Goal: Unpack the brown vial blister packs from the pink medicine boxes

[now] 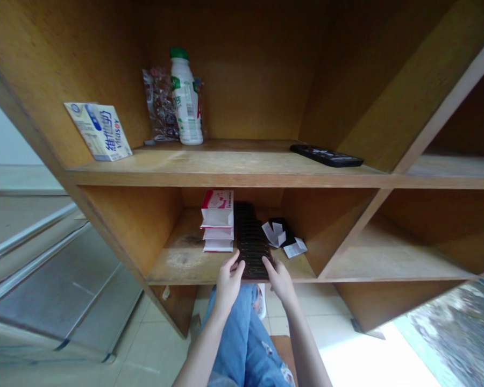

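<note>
On the lower shelf, a long dark ribbed piece (253, 247) reaches from the front edge toward the back; its exact kind I cannot make out. My left hand (230, 277) grips its near left side, thumb on top. At the near right side, my right hand (279, 277) holds it the same way. The undersides and most fingers are hidden. Just left of it stand white boxes with pink-red edges (218, 220), one behind another. To its right lie folded white papers (280, 236) and a black flat item (286, 226).
Above, the upper shelf (226, 164) bears a Vitasoy carton (102, 131), a white bottle with green cap (186, 102), a clear plastic bag (158, 105) and a black phone (326, 156). Upright wooden dividers (355, 231) bound the compartment. My legs in jeans (242, 338) are below.
</note>
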`<state>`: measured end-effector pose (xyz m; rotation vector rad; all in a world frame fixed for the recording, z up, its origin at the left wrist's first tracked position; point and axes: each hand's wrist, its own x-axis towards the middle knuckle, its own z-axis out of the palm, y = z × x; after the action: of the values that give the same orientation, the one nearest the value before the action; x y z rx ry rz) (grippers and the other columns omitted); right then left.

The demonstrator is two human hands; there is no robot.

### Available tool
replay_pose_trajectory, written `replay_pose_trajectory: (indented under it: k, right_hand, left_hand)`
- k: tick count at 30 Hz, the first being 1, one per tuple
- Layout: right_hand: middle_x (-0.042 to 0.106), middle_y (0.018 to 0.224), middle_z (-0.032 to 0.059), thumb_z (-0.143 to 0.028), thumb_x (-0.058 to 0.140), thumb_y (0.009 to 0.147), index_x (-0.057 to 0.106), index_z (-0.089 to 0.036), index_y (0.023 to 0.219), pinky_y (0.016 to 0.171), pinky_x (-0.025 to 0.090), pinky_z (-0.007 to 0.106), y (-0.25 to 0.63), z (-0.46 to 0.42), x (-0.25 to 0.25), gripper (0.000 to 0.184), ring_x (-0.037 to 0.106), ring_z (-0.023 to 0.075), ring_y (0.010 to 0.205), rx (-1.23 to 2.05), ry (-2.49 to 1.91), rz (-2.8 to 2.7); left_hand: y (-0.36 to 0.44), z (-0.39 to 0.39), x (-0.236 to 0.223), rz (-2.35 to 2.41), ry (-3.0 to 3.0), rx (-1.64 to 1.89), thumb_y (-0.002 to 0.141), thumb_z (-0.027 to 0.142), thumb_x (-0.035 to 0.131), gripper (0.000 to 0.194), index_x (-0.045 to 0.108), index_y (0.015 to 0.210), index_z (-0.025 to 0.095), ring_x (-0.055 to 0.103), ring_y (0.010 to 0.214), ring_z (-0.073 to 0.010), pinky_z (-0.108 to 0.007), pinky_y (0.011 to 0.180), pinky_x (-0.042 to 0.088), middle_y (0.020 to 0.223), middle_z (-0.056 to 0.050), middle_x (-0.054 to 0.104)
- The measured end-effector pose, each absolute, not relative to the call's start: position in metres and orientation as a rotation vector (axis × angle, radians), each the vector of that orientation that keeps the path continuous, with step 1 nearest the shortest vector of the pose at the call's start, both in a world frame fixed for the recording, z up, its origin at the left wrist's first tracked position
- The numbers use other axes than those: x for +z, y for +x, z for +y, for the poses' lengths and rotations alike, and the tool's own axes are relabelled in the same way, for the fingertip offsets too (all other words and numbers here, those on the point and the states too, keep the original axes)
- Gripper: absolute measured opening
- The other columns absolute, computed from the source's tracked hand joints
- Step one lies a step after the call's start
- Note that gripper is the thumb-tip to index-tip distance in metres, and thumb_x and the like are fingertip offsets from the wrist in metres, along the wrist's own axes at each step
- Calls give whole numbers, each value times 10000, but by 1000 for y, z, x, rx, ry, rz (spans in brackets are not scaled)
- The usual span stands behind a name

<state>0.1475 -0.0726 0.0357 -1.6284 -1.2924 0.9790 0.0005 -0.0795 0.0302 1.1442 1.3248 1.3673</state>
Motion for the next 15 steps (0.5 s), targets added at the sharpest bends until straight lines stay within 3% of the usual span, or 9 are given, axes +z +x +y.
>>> replay_pose_trajectory:
  k: [6, 9, 15]
  right_hand:
    - [658, 1007, 132, -565, 533, 742, 537, -154, 1034, 354, 435, 243, 132, -97, 46, 504, 653, 265, 813, 1144, -1339, -991]
    - [644, 1052, 139, -574, 579, 711, 523, -151, 1082, 332, 444, 242, 127, -103, 55, 565, 654, 265, 795, 1179, -1289, -940]
    - [664, 1048, 114, -541, 544, 762, 567, -171, 1093, 375, 491, 240, 120, -108, 63, 497, 664, 248, 808, 1208, -1219, -1011]
  left_hand:
    - [-5, -96, 53, 1191, 1016, 1487, 737, 357, 649, 463, 628, 1149, 146, 629, 1043, -242, -354, 913, 500, 1152, -117, 660]
    - [-12, -104, 60, 1148, 932, 1481, 697, 387, 691, 518, 627, 1150, 145, 653, 991, -257, -368, 870, 525, 1074, -120, 693]
    - [-29, -117, 63, 1188, 799, 1529, 641, 384, 741, 495, 661, 1066, 143, 653, 992, -255, -371, 869, 522, 1098, -134, 682]
